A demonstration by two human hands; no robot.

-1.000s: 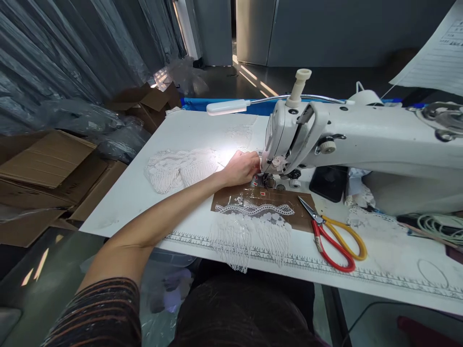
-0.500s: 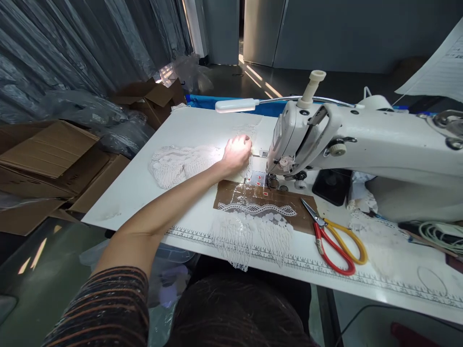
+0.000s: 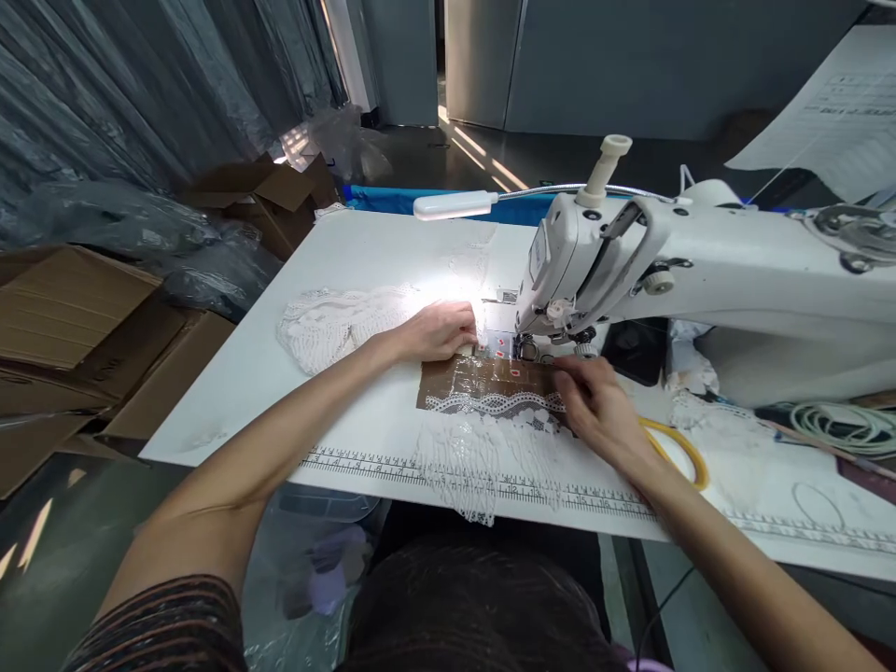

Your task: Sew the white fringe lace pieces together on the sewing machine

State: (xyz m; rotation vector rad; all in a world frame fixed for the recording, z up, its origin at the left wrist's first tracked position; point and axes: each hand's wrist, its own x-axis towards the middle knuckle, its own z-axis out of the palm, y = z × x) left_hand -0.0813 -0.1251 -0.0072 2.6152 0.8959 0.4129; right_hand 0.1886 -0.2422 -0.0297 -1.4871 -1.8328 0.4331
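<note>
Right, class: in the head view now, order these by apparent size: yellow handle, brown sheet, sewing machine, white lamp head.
1. Sewing machine
2. Brown sheet
3. White lamp head and yellow handle: too alike to rank; the handle is partly hidden.

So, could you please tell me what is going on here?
A person is at a white sewing machine. Their left hand is just left of the metal plate; whether it holds anything is unclear. The right hand is at the right end of a brown sheet, with fringed lace lying over its near edge and across the printed ruler.
</note>
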